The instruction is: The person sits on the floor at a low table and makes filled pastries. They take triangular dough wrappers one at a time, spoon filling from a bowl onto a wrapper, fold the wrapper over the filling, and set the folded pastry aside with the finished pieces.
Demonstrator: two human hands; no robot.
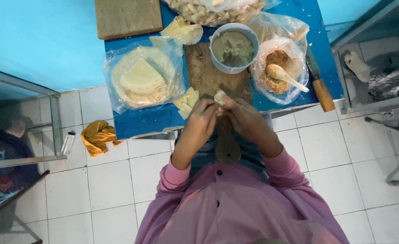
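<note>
My left hand (201,121) and my right hand (244,118) meet over the near edge of a wooden cutting board (204,72) and together pinch a small pale folded wrapper (219,96). Beside my left hand lie a few folded wrapper pieces (188,100). A stack of round pale wrappers (141,79) rests on clear plastic to the left. Behind the board stands a grey bowl of beige filling (234,47). To its right, a plastic bag holds brown crumbs with a wooden spoon (284,76) in it.
A blue table (141,119) carries everything. A knife with a wooden handle (320,88) lies at its right edge. A wooden block (128,17) and a bag of pale pieces (213,10) sit at the back. A yellow cloth (98,136) and a small clear bottle (67,143) lie on the white tiled floor.
</note>
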